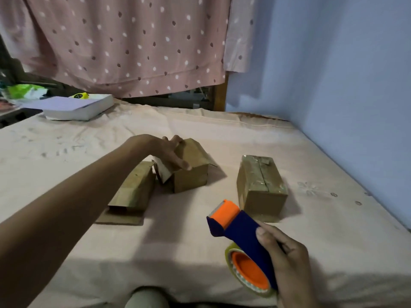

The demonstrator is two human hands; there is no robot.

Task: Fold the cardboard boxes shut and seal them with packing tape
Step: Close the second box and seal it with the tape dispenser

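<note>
The bed [200,134] carries everything here, covered in a pale pink sheet, and its near edge is cut off by the bottom of the frame, so there's no telling how much more sits closer in. A dotted curtain [124,41] hangs behind the far edge and hides whatever's back there. At the far left corner a thick white book [77,107] lies flat, with some yellow thing behind it that's too blurry to name.

Near the right edge sits the taped box [261,185], shiny with tape along its top seam, well apart from the left hand and just beyond the right one. Mid-bed is the open box [189,167], flaps half up; the left hand [171,154] rests flat on its top flap, fingers straight. Just left of it, a flattened box [131,194] is partly hidden under the forearm.

The right hand [287,256] grips the tape dispenser [242,238], blue and orange, fingers curled round the handle, held above the near edge.
</note>
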